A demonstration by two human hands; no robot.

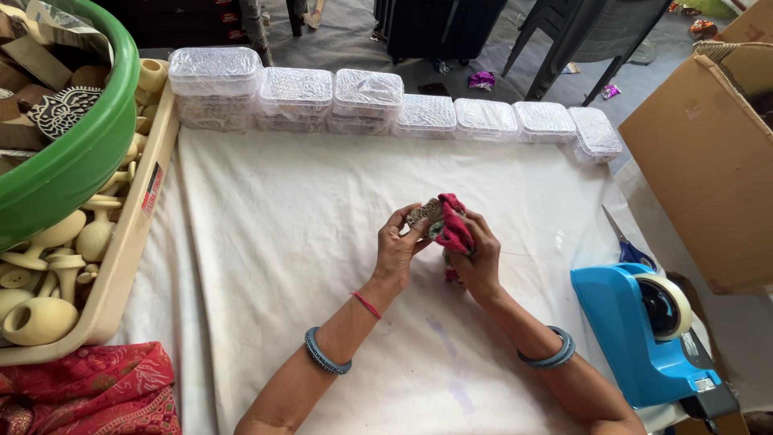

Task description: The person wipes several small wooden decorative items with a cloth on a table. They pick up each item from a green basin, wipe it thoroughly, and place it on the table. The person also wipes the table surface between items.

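Carved wooden stamp block [424,215] — small, dark brown, its face cut with a fine pale pattern; held above the middle of the white cloth [306,242] that covers the table. My left hand [397,248] is clamped on it, thumb and fingers pinching its edge. Most of the block is hidden from here.

Red rag [454,225] — crumpled, pink-red, pressed against the block's right side. My right hand [477,256] is closed around it, fingers wrapped over the bunched fabric.

Wrists: a blue bangle on each, plus a thin red thread on the left.

Clear plastic boxes [366,101] — lidded, patterned tops, set in a row along the far edge of the cloth, stacked higher toward the left.

Beige tray [129,242] — at my left, holding pale turned wooden pieces, mushroom-shaped and rounded.

Green tub [80,153] — resting over the tray, with more carved blocks inside.

Blue tape dispenser [636,338] — at my right, roll mounted; blue-handled scissors [626,242] just beyond it.

Cardboard box [708,161] — far right, open.

Red patterned fabric [88,391] — lower left corner.
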